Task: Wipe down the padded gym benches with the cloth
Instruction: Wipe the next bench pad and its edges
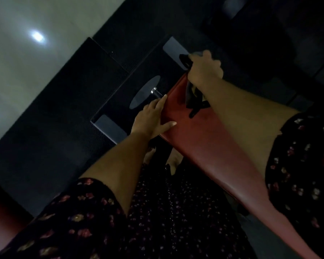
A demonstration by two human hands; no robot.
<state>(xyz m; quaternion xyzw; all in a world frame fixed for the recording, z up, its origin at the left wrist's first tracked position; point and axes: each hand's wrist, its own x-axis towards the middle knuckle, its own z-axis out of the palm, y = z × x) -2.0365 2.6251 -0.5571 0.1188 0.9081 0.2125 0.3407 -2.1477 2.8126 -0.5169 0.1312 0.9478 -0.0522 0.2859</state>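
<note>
Cloth point(192, 98), dark and crumpled, is bunched in the right hand point(204, 70) at the far end of the red padded bench surface point(204, 139). That hand's fingers point(207, 54) are curled tight round it. One end pokes out on the far left side of the fist, and the rest trails from under the palm onto the red pad. The left hand point(150, 118) lies flat on the surface's left edge, nearer than the cloth and apart from it, fingers point(162, 102) straight and spread, holding nothing. The pad is narrow, smooth and slightly glossy. Just left of it, on the black floor mat point(64, 113), sits a grey oval plate point(142, 94) with a metal stub.
</note>
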